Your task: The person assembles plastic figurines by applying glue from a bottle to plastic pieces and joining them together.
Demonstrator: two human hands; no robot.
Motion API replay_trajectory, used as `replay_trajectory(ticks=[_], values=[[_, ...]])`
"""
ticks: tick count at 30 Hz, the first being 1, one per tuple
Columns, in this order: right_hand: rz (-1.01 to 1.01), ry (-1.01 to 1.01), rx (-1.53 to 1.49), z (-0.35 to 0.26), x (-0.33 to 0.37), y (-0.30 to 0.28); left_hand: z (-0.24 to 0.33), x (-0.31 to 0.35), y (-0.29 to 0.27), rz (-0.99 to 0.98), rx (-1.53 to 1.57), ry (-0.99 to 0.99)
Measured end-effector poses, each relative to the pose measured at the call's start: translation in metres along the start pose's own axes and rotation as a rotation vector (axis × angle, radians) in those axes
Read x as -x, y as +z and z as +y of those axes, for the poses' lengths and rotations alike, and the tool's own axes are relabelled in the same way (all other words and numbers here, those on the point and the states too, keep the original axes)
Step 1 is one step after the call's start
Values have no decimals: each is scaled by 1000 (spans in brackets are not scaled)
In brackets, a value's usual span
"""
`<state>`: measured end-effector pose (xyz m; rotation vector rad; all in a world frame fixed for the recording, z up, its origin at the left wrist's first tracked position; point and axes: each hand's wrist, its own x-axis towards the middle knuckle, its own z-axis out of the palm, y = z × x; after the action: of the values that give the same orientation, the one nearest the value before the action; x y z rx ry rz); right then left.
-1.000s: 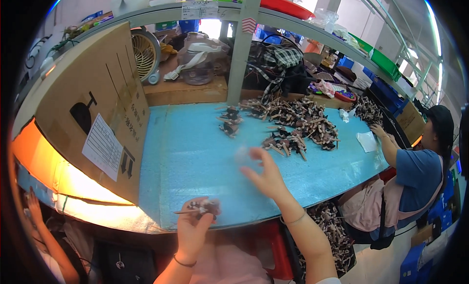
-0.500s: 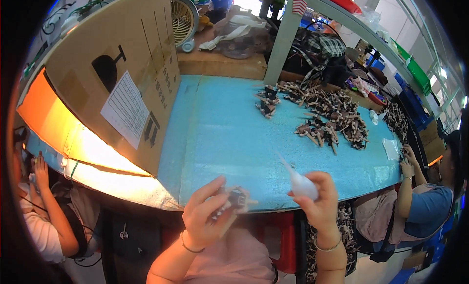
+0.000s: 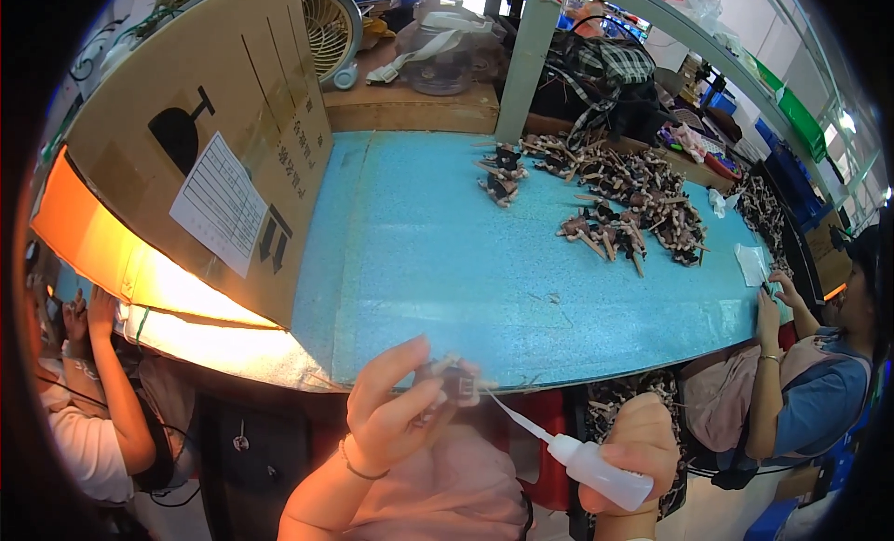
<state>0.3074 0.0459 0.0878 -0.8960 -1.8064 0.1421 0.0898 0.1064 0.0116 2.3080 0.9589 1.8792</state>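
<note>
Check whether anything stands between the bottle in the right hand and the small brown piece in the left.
Nothing visible does. The bottle in the right hand points its thin nozzle at the small brown piece in the left hand; blur hides whether they touch.

Bottle [image 3: 603, 473] smooth plastic; carton [image 3: 265, 122] matt cardboard; tabletop [image 3: 419, 252] glossy.
</note>
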Motion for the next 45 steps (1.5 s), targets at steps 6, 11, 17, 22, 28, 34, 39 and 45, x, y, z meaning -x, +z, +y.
replay_trajectory(ticks=[6, 11, 17, 22, 28, 34, 39, 45], values=[[-2, 18, -17, 1, -1, 1, 1, 1, -2, -32, 35, -35], [-13, 18, 13, -1, -3, 1, 0, 1, -1, -50, 25, -28], [-14, 16, 11, -1, -2, 1, 4, 1, -6, -101, 80, -80], [21, 55, 35, -2, 3, 2, 5, -2, -5, -110, 75, -77], [44, -34, -12, -1, 1, -1, 5, -2, -5, -115, 83, -87], [95, -20, -54, 0, 6, -2, 6, -3, -2, -99, 137, -116], [88, -30, -50, -1, 3, 1, 7, -3, 0, -79, 236, -162], [170, -36, -24, -1, 2, 4, 4, 2, 2, -78, 405, -271]])
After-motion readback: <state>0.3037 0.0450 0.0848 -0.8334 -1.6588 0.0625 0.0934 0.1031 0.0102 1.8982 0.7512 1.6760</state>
